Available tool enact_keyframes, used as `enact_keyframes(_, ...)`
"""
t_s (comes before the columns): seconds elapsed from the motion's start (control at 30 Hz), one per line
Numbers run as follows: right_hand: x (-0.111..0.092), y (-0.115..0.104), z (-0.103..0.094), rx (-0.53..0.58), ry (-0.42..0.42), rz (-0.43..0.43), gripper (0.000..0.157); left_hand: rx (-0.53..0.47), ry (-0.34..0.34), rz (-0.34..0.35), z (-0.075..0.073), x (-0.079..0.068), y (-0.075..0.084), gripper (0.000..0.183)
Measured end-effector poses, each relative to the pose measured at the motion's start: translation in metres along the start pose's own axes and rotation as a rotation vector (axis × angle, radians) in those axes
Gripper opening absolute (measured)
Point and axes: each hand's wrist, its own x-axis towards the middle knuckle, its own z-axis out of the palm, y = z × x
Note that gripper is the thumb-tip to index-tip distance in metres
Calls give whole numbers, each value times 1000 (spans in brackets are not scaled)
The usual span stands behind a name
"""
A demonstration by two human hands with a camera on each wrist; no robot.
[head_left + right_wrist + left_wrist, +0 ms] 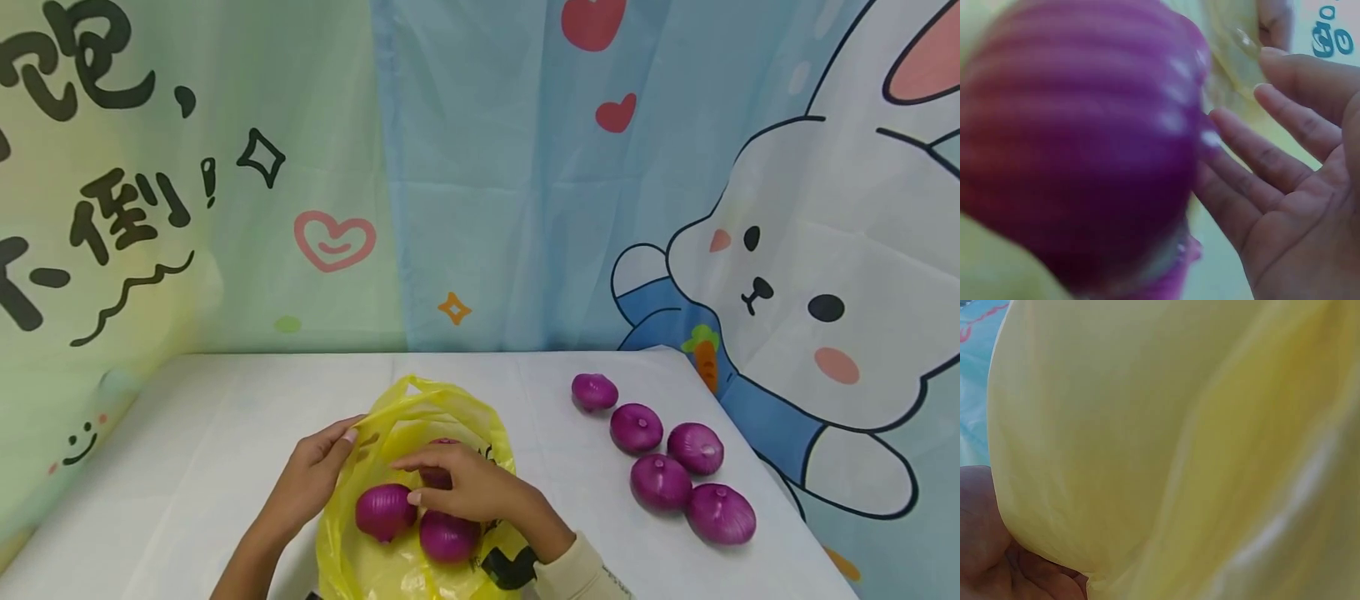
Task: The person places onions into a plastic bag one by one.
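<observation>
A yellow plastic bag [341, 533] stands with its mouth open toward me at the table's front. My left hand [315, 475] pinches its left rim between thumb and fingers; in the left wrist view the bag [1104, 425] covers most of that hand [985, 531]. Inside lie purple onions: one at the left [384, 512], one lower down [450, 540] and one further back, partly covered by my right hand [472, 487]. That hand reaches in over them with extended fingers. In the right wrist view, its fingers [1266, 156] are spread beside a large purple onion [1085, 144].
Several more purple onions [660, 483] lie in a loose group on the white-covered table [555, 508], to the right of the bag. A printed cloth [480, 167] with a rabbit and hearts hangs behind the table.
</observation>
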Motion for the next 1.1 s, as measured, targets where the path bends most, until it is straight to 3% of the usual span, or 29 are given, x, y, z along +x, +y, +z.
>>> enact_keyframes(0.17, -6, -2, -12, 145, 87, -10, 37, 6, -4, 14, 0, 1, 1, 39)
enact_keyframes(0.37, -15, 1, -32, 139, 238, -38, 33, 20, -2, -4, 0, 1, 3, 39)
enact_keyframes(0.63, -33, 13, -59, 120, 545, -29, 26, 47, 2, -24, 1, 1, 3, 39)
enact_keyframes(0.73, -40, 17, -69, 89, 609, 20, 27, 55, -1, -23, 1, 1, 2, 40)
enact_keyframes(0.9, -50, 27, -81, -17, 646, 142, 33, 39, -7, -23, 2, 3, 2, 41)
enact_keyframes(1.1, -55, 45, -85, -9, 688, 253, 41, 36, -7, -25, 2, 2, 2, 41)
